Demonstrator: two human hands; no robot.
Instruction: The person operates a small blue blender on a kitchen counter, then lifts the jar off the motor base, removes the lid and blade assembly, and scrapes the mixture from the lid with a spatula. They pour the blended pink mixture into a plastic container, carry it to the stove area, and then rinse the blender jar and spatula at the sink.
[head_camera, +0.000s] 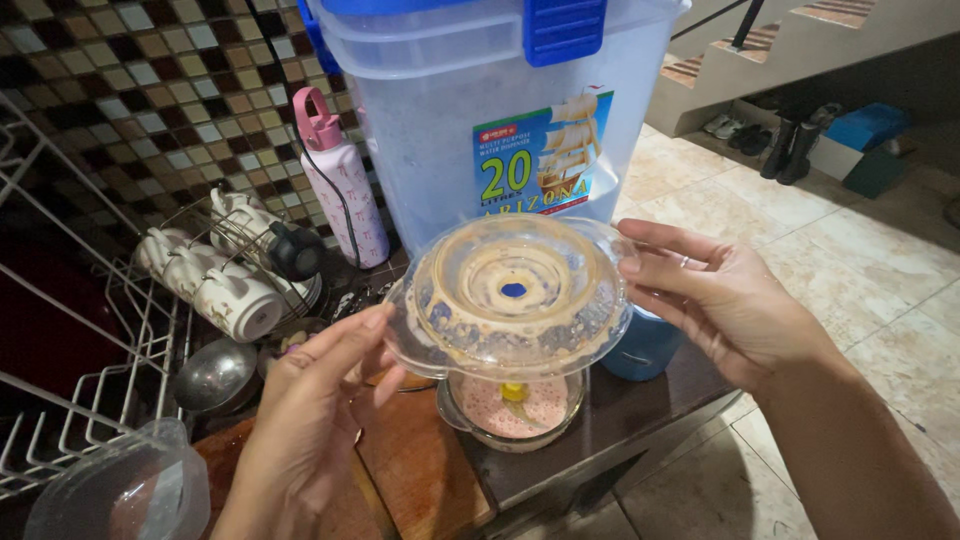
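Two hands: both hold one clear, round blender lid (512, 295) level above the worktop (620, 415).
Left hand (320, 400): fingers curled up against the lid's near-left rim, thumb and fingertips pinching it.
Right hand (715, 300): fingers spread along the lid's right rim, thumb on the far edge, so it grips the lid too.
Lid: smeared inside with a pale pinkish film; a small blue centre shows through the middle.
Blender jar (512, 410): stands on the worktop straight below the lid, open at the top, with a pink blended mix inside and a yellow piece at its centre.
Step in hand: by my reading, the lid is held just clear of the jar, either coming off it or going onto it; the picture does not settle which.
Next move calls for: keeping the lid level so the film does not drip, and lining its rim up with the jar mouth if it goes down, or finding a free spot if it goes aside.
Behind: a large clear water dispenser (450, 130) with blue lid clips, and a pink patterned bottle (340, 185) to its left.
Left side: a white wire dish rack (110, 340) with white mugs (215, 275) and a steel ladle (215, 375).
Near right: a blue cup (640, 350), partly hidden by the lid.
Near left: a wooden cutting board (420, 470).
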